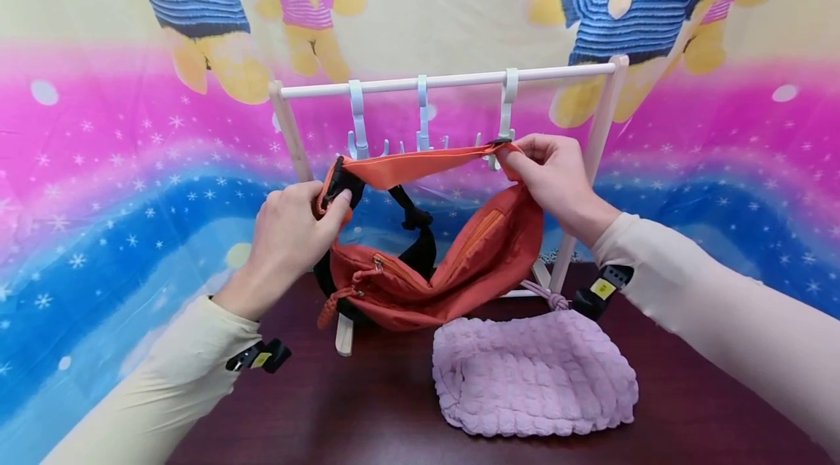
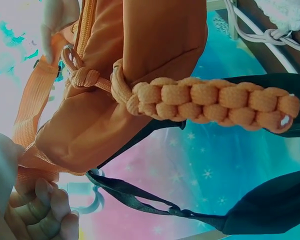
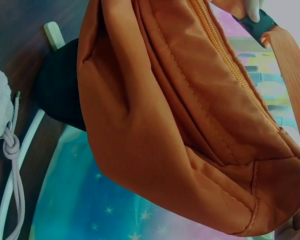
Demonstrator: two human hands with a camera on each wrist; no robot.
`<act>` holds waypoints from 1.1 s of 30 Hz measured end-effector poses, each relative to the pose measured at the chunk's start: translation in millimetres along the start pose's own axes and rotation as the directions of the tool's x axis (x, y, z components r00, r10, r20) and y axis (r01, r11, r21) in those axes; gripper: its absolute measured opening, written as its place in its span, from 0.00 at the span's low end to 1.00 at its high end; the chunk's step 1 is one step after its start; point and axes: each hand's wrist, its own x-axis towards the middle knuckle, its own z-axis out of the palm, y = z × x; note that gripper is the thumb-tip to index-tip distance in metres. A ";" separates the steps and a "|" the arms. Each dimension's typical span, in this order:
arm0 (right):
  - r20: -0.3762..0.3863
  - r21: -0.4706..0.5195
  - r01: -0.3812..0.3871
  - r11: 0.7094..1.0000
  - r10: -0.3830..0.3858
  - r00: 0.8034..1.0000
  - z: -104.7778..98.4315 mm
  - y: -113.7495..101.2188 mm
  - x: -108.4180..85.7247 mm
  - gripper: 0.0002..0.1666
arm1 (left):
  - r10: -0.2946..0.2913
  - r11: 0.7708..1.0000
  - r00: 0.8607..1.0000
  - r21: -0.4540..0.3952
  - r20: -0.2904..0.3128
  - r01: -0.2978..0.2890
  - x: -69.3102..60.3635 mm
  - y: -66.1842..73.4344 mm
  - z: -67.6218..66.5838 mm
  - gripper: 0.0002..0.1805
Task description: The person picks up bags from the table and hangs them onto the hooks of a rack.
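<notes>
An orange waist bag (image 1: 407,305) hangs between both hands, just in front of a small white rack. My left hand (image 1: 282,235) grips the strap's left end, with the thumb on a black buckle (image 1: 344,184). At the other side my right hand (image 1: 558,177) pinches the orange strap (image 1: 413,167) close to a dark adjuster (image 1: 500,142), right by the rightmost hook (image 1: 507,97). Whether the strap touches that hook I cannot tell. In the left wrist view, a braided cord pull (image 2: 210,104) dangles from the bag, with a dark strap (image 2: 270,205) below it.
The rack's white rail (image 1: 466,76) carries two more hooks, a left one (image 1: 357,111) and a middle one (image 1: 423,108). A puffy lilac pouch (image 1: 534,374) lies on the dark table (image 1: 367,407) at the front right. A printed cloth (image 1: 131,181) covers the background.
</notes>
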 end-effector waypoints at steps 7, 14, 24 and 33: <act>-0.025 0.002 -0.009 1.000 0.009 1.000 3.6 -5.8 6.7 0.16 | -0.013 1.000 1.000 -0.001 -0.010 0.013 3.2 -0.3 -2.5 0.22; -0.026 -0.002 -0.026 1.000 0.026 0.999 7.7 -10.6 11.9 0.17 | -0.036 0.999 0.999 -0.018 -0.011 0.036 6.1 0.4 -5.4 0.23; -0.064 -0.029 -0.058 0.998 0.056 0.996 13.6 -15.7 20.1 0.18 | -0.056 0.998 0.998 0.002 -0.004 0.056 13.1 2.6 -9.3 0.26; -0.109 -0.048 -0.071 0.996 0.065 0.992 17.1 -21.5 25.2 0.17 | -0.071 0.997 0.997 -0.016 -0.006 0.071 19.2 7.1 -11.9 0.27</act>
